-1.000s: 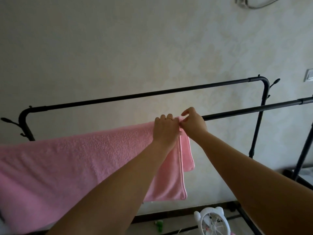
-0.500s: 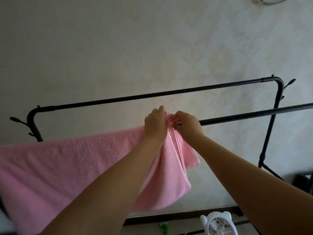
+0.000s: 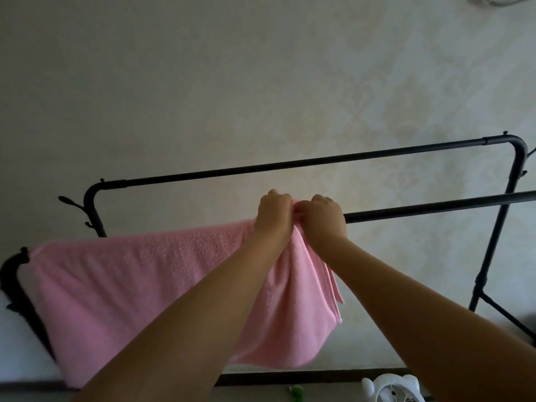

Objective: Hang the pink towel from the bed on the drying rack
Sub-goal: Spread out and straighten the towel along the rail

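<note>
The pink towel [image 3: 139, 280] hangs draped over the near bar of the black drying rack [image 3: 435, 211], covering its left half. My left hand [image 3: 274, 216] grips the towel's top edge at its right end, fingers curled over the bar. Right beside it, my right hand [image 3: 323, 220] pinches the same bunched edge, knuckles touching the left hand. Below both hands the towel's right edge falls in gathered folds. The bar under the towel is hidden.
The rack's far bar [image 3: 290, 165] runs higher along the pale wall, with bent corners and small hooks at each end. A white fan [image 3: 391, 390] and a small green object [image 3: 295, 391] sit on the floor below. Rack legs [image 3: 487, 274] stand at the right.
Both hands have closed together on the towel's right end, and that edge has bunched into folds. The view has shifted so the rack sits further right.
</note>
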`<state>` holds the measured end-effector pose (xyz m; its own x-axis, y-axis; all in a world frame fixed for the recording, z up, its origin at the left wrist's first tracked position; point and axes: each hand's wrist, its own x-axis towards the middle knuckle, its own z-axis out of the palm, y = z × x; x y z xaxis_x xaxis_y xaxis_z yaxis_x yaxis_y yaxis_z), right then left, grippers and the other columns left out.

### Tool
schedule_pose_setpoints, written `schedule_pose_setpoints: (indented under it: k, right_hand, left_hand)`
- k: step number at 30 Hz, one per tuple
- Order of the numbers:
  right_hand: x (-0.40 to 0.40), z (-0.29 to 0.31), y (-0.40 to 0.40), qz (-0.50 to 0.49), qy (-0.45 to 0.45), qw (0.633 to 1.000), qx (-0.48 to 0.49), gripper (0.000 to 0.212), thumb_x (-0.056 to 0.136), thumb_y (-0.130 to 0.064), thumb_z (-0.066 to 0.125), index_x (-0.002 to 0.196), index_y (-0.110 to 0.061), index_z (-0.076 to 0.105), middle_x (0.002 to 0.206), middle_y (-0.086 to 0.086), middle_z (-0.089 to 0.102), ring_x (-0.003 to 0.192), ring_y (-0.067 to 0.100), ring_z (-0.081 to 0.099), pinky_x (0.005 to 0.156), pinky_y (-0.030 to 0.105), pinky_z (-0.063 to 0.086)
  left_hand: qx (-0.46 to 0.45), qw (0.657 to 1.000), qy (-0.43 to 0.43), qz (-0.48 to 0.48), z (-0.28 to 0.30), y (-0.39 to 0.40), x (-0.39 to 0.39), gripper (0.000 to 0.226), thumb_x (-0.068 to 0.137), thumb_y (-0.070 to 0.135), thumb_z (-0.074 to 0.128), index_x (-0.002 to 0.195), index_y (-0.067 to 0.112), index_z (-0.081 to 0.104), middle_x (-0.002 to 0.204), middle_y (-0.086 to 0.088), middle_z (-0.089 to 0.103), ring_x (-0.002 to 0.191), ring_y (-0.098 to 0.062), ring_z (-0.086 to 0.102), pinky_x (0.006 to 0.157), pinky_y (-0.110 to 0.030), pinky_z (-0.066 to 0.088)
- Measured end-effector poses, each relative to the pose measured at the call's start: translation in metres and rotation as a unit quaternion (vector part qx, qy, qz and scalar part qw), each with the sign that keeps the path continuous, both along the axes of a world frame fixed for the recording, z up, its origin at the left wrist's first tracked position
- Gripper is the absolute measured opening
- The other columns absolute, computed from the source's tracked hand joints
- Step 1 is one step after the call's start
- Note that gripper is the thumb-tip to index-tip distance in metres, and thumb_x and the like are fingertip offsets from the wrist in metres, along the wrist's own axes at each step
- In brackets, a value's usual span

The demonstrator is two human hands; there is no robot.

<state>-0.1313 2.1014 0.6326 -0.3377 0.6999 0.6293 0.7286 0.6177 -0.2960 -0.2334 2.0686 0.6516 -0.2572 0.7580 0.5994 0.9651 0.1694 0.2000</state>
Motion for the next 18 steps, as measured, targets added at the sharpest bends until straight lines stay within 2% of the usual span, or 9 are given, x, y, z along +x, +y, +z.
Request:
schedule_pose_setpoints:
  k: [3, 8, 11, 13, 15, 17, 18]
  right_hand:
    - [0.017, 0.0, 0.004, -0.052, -0.051, 0.997, 0.028, 0.026, 0.092, -0.011, 0.052, 0.096, -0.023, 0.076, 0.084, 0.001, 0.055, 0.08, 0.019, 0.055, 0.077, 0.028, 0.047]
    - [0.049, 0.002, 0.014, -0.126, -0.093, 0.987, 0.032, 0.028, 0.091, -0.004, 0.051, 0.098, -0.018, 0.073, 0.092, 0.003, 0.059, 0.085, 0.019, 0.057, 0.084, 0.03, 0.049]
    - [0.047, 0.004, 0.008, -0.17, -0.095, 0.981, 0.018, 0.021, 0.091, -0.005, 0.051, 0.092, -0.013, 0.071, 0.091, 0.004, 0.057, 0.087, 0.021, 0.055, 0.085, 0.032, 0.047]
    - [0.039, 0.007, 0.001, -0.183, -0.093, 0.979, 0.012, 0.016, 0.09, -0.01, 0.054, 0.091, -0.014, 0.07, 0.099, 0.004, 0.055, 0.096, 0.023, 0.051, 0.088, 0.034, 0.044]
    - [0.027, 0.007, -0.004, -0.139, -0.09, 0.986, 0.03, 0.018, 0.089, -0.012, 0.058, 0.098, -0.018, 0.072, 0.112, 0.003, 0.053, 0.106, 0.024, 0.047, 0.096, 0.036, 0.042]
    - [0.01, 0.006, -0.012, -0.017, -0.082, 0.996, 0.023, 0.028, 0.091, -0.01, 0.057, 0.112, -0.021, 0.07, 0.12, 0.001, 0.055, 0.11, 0.02, 0.05, 0.099, 0.033, 0.044]
    - [-0.001, 0.005, -0.018, 0.045, -0.082, 0.996, -0.001, 0.031, 0.092, -0.009, 0.055, 0.116, -0.022, 0.069, 0.12, 0.0, 0.058, 0.109, 0.018, 0.054, 0.098, 0.031, 0.046]
  left_hand:
    - [-0.017, 0.995, 0.076, 0.054, 0.0, -0.001, -0.007, 0.024, 0.087, -0.005, 0.05, 0.105, 0.001, 0.066, 0.111, -0.015, 0.054, 0.104, -0.032, 0.053, 0.085, -0.034, 0.046]
    - [-0.058, 0.972, 0.183, 0.135, 0.007, -0.007, -0.032, 0.029, 0.086, -0.007, 0.045, 0.105, 0.001, 0.066, 0.112, -0.014, 0.053, 0.103, -0.032, 0.05, 0.085, -0.035, 0.043]
    - [-0.078, 0.961, 0.184, 0.193, 0.012, -0.015, -0.046, 0.03, 0.087, -0.002, 0.044, 0.109, 0.003, 0.064, 0.114, -0.014, 0.052, 0.104, -0.031, 0.05, 0.087, -0.035, 0.042]
    - [-0.102, 0.958, 0.172, 0.204, 0.013, -0.021, -0.05, 0.026, 0.09, 0.004, 0.048, 0.111, 0.007, 0.064, 0.117, -0.013, 0.049, 0.104, -0.031, 0.05, 0.085, -0.035, 0.043]
    - [-0.107, 0.965, 0.168, 0.173, 0.012, -0.026, -0.047, 0.024, 0.093, 0.014, 0.05, 0.115, 0.012, 0.061, 0.12, -0.012, 0.045, 0.099, -0.031, 0.052, 0.077, -0.035, 0.043]
    - [-0.094, 0.962, 0.212, 0.141, 0.005, -0.032, -0.039, 0.023, 0.095, 0.022, 0.051, 0.116, 0.017, 0.058, 0.117, -0.01, 0.049, 0.094, -0.029, 0.056, 0.071, -0.034, 0.042]
    - [-0.097, 0.954, 0.247, 0.138, 0.001, -0.035, -0.037, 0.022, 0.094, 0.023, 0.051, 0.114, 0.018, 0.059, 0.114, -0.007, 0.052, 0.095, -0.028, 0.056, 0.073, -0.033, 0.042]
